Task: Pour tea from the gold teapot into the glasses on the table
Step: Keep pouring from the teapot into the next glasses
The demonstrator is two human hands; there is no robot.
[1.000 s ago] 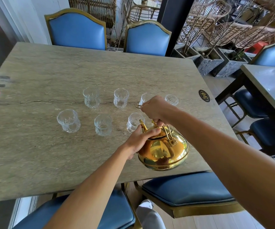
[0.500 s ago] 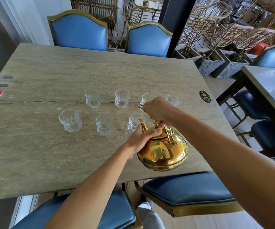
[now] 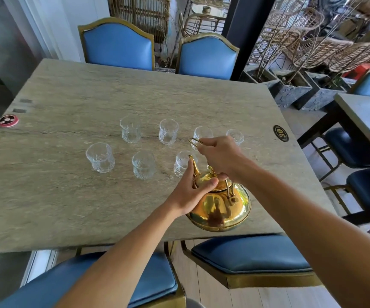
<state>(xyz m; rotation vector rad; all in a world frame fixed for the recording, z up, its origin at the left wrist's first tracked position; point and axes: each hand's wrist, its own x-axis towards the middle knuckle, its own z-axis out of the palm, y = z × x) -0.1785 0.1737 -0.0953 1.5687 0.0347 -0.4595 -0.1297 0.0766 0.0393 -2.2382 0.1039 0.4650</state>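
Note:
The gold teapot [image 3: 220, 206] is tilted forward over the stone table [image 3: 68, 196], near its front edge, spout pointing at the closest glass [image 3: 180, 165]. My right hand [image 3: 220, 155] is closed around the teapot's handle from above. My left hand [image 3: 190, 192] presses on the lid and the spout side. Several clear glasses stand in two rows: far row includes a glass [image 3: 130, 132], another glass [image 3: 168, 131] and a glass [image 3: 235, 135] partly behind my right hand; near row includes a glass [image 3: 100, 157] and a glass [image 3: 143, 164]. No liquid is visible in them.
Blue padded chairs stand at the far side [image 3: 117, 44] and under the near edge [image 3: 250, 256]. A red round disc [image 3: 8, 120] lies at the table's left edge, a black number badge [image 3: 280, 133] at the right. A second table [image 3: 368, 121] stands to the right.
The teapot has tipped slightly more forward, its spout rising toward the nearest glass. Both hands keep their hold; the glasses have not moved.

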